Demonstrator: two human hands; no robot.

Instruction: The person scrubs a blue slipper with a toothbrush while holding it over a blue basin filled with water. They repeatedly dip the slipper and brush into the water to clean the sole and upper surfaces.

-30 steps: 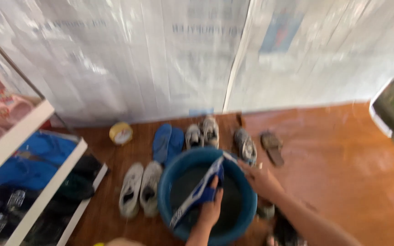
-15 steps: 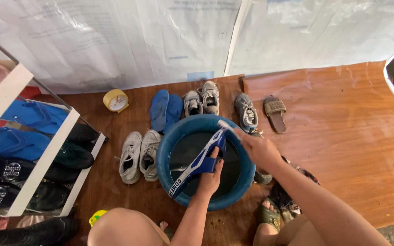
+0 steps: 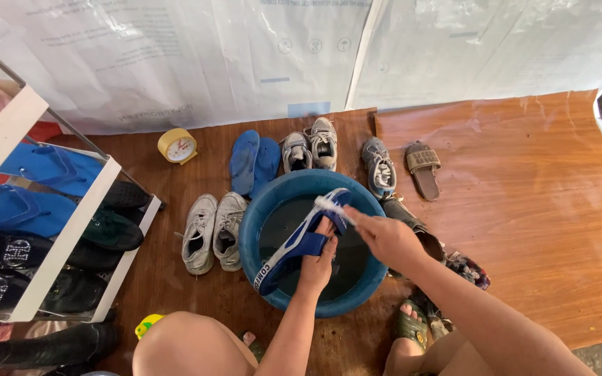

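A round blue basin (image 3: 253, 237) with dark water stands on the wooden floor in front of my knees. My left hand (image 3: 317, 263) grips a blue and white slide sandal (image 3: 294, 245) from below and holds it tilted over the basin. My right hand (image 3: 382, 235) is closed on a small white brush (image 3: 330, 205) whose bristles rest on the sandal's upper end.
Around the basin lie white sneakers (image 3: 212, 230), blue flip-flops (image 3: 254, 161), grey sneakers (image 3: 313, 147), another sneaker (image 3: 380, 166) and a brown slide (image 3: 423, 167). A yellow alarm clock (image 3: 178, 145) sits near the plastic-sheeted wall. A white shoe rack (image 3: 64, 237) stands at left.
The view has tilted down and steadied. My right hand has shifted along the sandal's upper end with the brush; my left hand keeps its hold.
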